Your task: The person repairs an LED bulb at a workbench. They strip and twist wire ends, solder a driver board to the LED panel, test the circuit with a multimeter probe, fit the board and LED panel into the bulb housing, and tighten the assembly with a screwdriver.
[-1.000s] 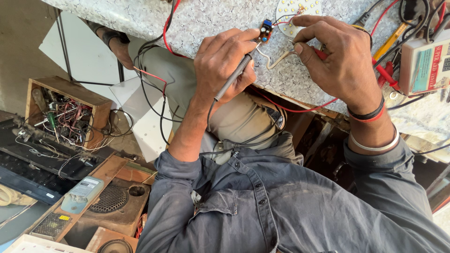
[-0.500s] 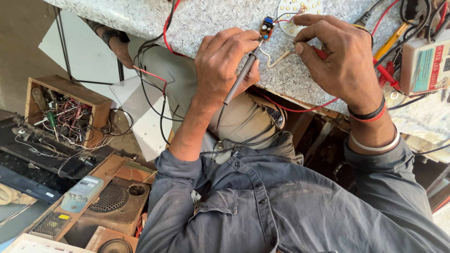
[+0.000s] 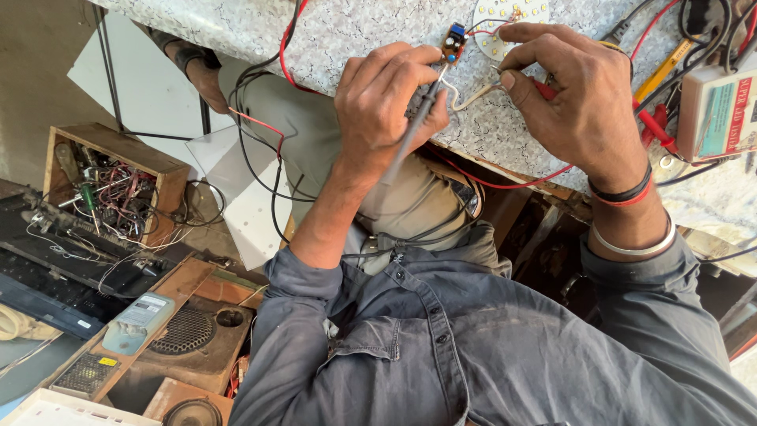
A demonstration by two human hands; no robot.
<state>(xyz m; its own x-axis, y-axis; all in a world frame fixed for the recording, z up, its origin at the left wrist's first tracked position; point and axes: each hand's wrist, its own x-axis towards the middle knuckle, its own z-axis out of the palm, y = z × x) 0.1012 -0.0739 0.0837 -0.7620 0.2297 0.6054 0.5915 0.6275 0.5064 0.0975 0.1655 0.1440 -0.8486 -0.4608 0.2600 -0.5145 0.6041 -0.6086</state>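
We worked at a speckled grey worktop above a cluttered floor; our left hand clenched a grey probe, its long axis slanting up-right, tip at the small circuit board; our right hand pinched a red probe.

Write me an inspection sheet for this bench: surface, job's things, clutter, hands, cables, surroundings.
Surface: speckled grey worktop, bare patches between parts.
Job's things: small circuit board with a blue part, white wires from it; round white LED plate beside it.
Clutter: yellow-handled tool, red clip, boxed meter at the far edge.
Hands: left hand grips a grey probe, tip at the board; right hand pinches a wire end by the plate.
Cables: red lead and black leads hang off the worktop edge.
Surroundings: wooden box of parts, speaker cabinet on the floor.
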